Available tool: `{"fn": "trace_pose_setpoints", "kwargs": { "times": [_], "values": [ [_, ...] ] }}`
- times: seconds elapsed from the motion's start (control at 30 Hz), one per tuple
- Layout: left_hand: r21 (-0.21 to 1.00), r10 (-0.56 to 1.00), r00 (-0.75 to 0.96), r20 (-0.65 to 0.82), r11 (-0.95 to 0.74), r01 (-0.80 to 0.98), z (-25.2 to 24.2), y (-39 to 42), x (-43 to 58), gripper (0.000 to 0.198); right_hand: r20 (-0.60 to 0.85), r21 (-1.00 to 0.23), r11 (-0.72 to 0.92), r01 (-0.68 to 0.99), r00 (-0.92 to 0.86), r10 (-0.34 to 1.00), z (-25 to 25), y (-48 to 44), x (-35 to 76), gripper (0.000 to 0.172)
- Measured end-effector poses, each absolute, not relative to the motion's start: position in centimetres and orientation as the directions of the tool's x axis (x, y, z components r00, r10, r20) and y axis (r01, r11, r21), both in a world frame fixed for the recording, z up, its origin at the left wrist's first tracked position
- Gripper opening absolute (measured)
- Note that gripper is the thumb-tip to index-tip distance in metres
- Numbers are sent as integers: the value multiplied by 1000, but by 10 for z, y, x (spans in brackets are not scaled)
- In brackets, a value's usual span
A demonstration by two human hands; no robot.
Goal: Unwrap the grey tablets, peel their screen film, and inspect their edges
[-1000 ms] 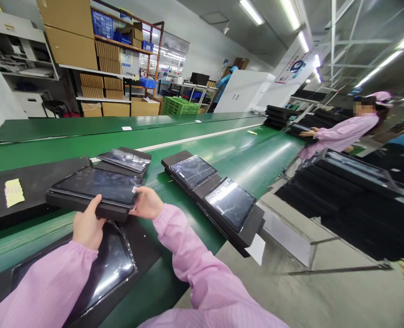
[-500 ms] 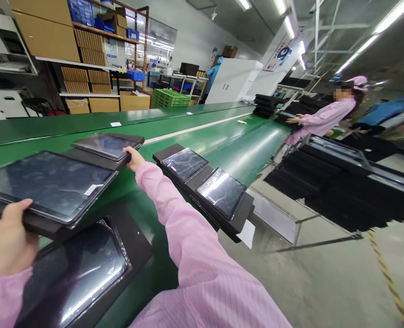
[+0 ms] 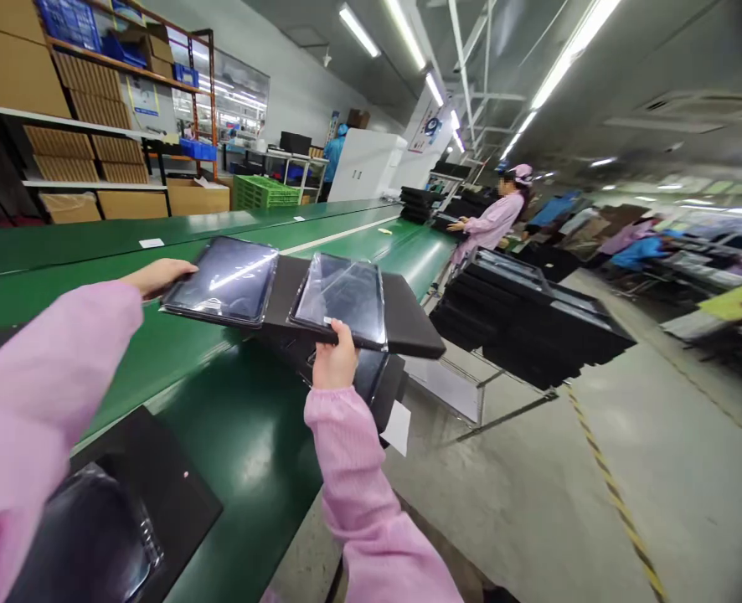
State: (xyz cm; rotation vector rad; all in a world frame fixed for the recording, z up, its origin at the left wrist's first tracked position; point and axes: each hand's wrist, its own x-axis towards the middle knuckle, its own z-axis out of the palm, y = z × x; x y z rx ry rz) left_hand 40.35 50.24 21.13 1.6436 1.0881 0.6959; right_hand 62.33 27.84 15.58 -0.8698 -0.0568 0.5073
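I hold a long black foam tray (image 3: 409,322) above the green conveyor belt (image 3: 245,435). Two dark tablets in clear film lie in it, one on the left (image 3: 224,278) and one on the right (image 3: 342,299). My left hand (image 3: 157,275) grips the tray's far left end, fingers curled over the edge. My right hand (image 3: 335,362) pinches the near edge under the right tablet. Directly beneath the held tray another black tray (image 3: 380,385) with a tablet rests on the belt's edge.
A further tray with a bagged tablet (image 3: 100,536) lies at the lower left of the belt. Stacks of black trays (image 3: 522,322) stand on a rack to the right. A co-worker in pink (image 3: 493,219) stands at the belt's far end. Shelves with cartons (image 3: 82,151) line the left wall.
My left hand let go of the single tablet tray it held. Both hands now lift the two-tablet tray off the belt, above another tray. My view has swung to the right.
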Motion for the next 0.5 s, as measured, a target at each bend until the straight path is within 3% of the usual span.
{"fn": "trace_pose_setpoints", "kwargs": {
  "times": [0.13, 0.23, 0.33, 0.5],
  "values": [
    [939, 866, 500, -12, -163, 304, 205, 537, 490, 57, -217, -742, 587, -325, 944, 249, 135, 277, 631, 33],
    [946, 830, 558, -27, -159, 283, 190, 556, 523, 53, -279, -743, 581, -333, 943, 184, 114, 280, 625, 38],
    [954, 801, 595, -66, -124, 273, 167, 569, 532, 56, -374, -734, 522, -435, 900, 225, 88, 282, 613, 37],
    [965, 802, 585, -122, -41, 258, 136, 581, 521, 75, -445, -695, 364, -620, 769, 460, 71, 278, 613, 18]
  ]
}}
